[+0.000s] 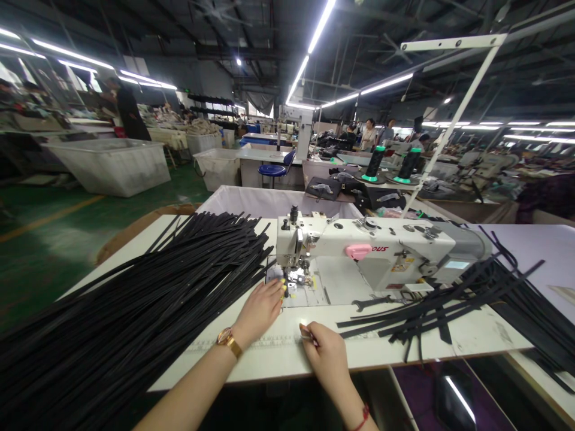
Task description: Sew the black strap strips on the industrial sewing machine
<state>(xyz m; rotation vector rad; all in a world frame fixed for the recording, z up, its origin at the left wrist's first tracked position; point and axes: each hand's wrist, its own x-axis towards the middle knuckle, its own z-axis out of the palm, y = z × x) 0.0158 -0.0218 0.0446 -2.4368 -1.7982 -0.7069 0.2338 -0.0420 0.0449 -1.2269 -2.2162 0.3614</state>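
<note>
A white sewing machine [332, 242] stands on a pale table. My left hand [260, 305] lies with its fingers stretched beside the needle area, touching the plate; a gold watch is on that wrist. Nearer the front edge, my right hand [327, 353] is closed, thumb and fingers pressed round something small that I cannot make out. A large bundle of black strips [148, 293] covers the table's left side. More black strips [417, 317] lie to the right of the machine, near a wrench [375, 301].
Behind the machine is a pale bin [278, 200]. Two black thread cones [374, 163] stand at the back right beside a white thread stand [456, 114]. A ruler scale [269, 342] runs along the table front. Several people are in the background.
</note>
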